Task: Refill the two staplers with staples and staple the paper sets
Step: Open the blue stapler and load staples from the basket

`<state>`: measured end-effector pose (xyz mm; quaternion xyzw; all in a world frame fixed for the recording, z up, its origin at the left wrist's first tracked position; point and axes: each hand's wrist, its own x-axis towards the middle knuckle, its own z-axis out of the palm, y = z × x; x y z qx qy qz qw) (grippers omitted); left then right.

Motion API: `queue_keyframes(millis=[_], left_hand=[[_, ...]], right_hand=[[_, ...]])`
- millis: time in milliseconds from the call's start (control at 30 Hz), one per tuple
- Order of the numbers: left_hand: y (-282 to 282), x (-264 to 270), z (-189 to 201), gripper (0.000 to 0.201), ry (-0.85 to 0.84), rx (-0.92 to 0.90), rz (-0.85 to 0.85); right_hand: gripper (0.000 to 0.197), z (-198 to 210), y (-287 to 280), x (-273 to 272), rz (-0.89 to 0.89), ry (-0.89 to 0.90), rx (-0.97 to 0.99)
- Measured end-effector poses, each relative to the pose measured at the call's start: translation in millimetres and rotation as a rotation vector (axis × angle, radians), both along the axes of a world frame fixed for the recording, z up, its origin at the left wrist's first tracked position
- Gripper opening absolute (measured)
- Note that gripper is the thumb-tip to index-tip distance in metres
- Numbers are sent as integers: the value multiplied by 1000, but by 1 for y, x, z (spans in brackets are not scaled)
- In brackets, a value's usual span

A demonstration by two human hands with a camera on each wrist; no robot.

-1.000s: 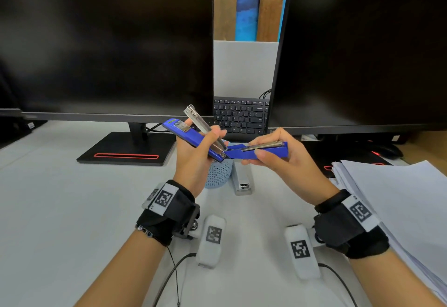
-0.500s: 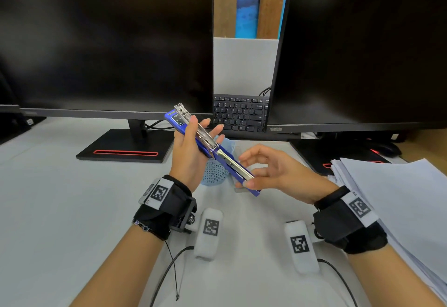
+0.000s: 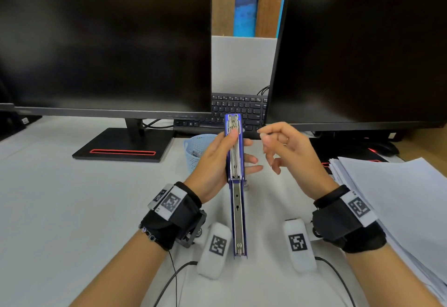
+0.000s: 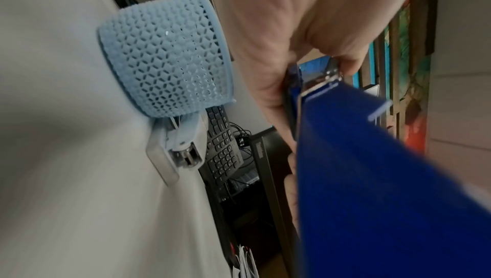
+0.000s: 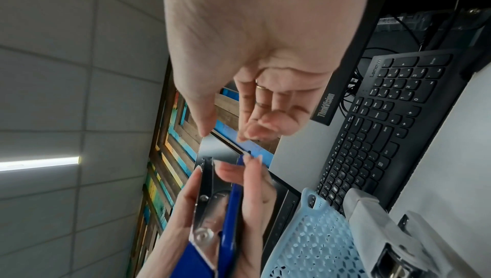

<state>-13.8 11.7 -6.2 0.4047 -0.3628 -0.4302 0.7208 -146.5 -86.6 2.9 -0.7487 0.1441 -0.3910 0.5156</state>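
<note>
While the left hand point(image 3: 215, 161) holds the blue stapler point(image 3: 235, 186) swung open above the counter point(image 3: 60, 210), channel looks unfilled. Right hand point(image 3: 287, 152) beside it, grip loosely curled, apparently empty. Grey stapler point(image 4: 175, 152) untouched by basket point(image 4: 164, 51); paper stack point(image 3: 399, 198) unstapled.

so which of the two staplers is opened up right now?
The blue metal stapler, swung fully open in the left hand. The grey stapler sits on the desk beside the light-blue mesh basket.

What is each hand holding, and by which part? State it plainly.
The left hand grips the opened blue stapler by its far half, thumb near the head, the other half hanging free. The right hand is off it; whether its fingertips pinch anything cannot be told.
</note>
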Motion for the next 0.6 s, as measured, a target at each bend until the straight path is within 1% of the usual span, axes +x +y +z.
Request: queue_keyframes(millis=[67,167,267,367,433,533,600], left_hand=[[0,-2,0,45,-6,34,5],[-1,-3,-2,44,-32,63,19],[-1,-3,-2,51,-37,94,11],[-1,0,-1,42,8,70,29],[-1,6,2,40,32,51,75],[1,23,7,44,75,43,145],[3,39,10,40,108,45,199]], right_hand=[[30,-2,-2,0,-10,10,-23],[28,-4,-4,1,-11,35,-38],[28,-4,-4,2,-13,55,-29],[24,-5,-6,2,-32,63,-14],[19,-7,-9,3,-53,83,-12],[10,-8,-15,9,-84,185,-8],[9,-5,-19,16,-114,312,-84]])
